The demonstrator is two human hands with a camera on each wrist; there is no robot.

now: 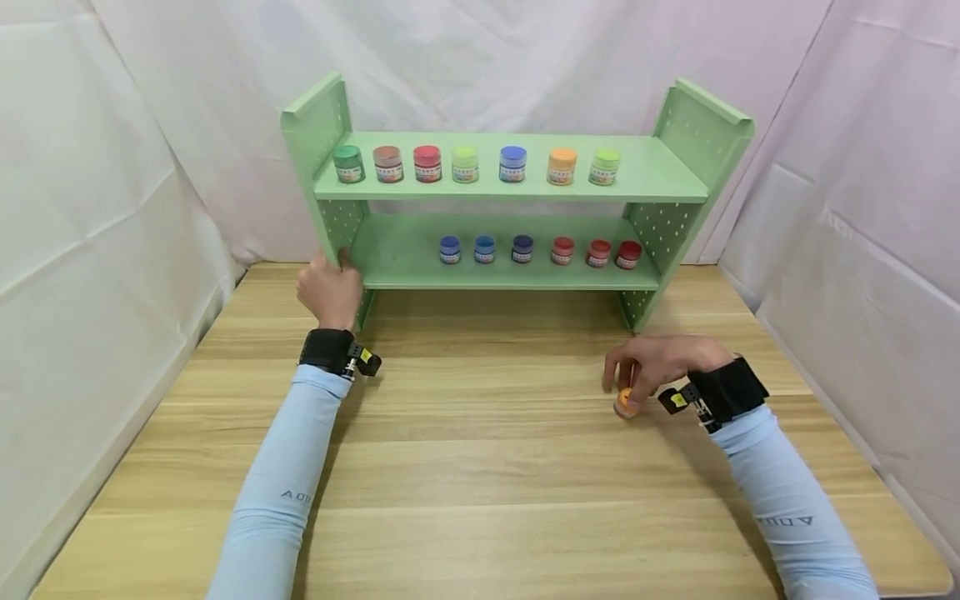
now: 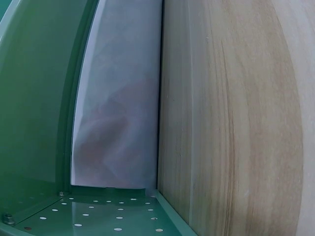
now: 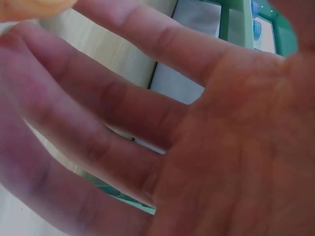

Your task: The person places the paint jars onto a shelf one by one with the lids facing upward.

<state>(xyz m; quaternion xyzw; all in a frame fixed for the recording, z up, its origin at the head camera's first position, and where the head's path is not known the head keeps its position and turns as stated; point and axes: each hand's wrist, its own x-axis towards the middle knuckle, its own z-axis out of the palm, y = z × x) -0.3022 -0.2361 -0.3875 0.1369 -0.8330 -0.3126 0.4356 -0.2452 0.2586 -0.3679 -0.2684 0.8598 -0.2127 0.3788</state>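
In the head view my left hand [image 1: 330, 290] grips the lower front edge of the left side panel [image 1: 309, 143] of a green two-tier shelf [image 1: 660, 167]. My right hand [image 1: 666, 358] is low over the table at the right, pinching a small paint jar with an orange lid [image 1: 625, 403] between thumb and fingers. The jar looks tilted; whether it touches the table I cannot tell. The right wrist view shows the palm and fingers, with part of the orange lid [image 3: 34, 9] at the top left corner. My left hand does not show in the left wrist view.
Several paint jars stand in a row on the upper board, among them a dark green jar [image 1: 348, 164] at the left end. Several smaller blue and red jars, such as a dark red one [image 1: 628, 254], stand on the lower board. White cloth [image 1: 97, 208] surrounds the wooden table [image 1: 480, 467].
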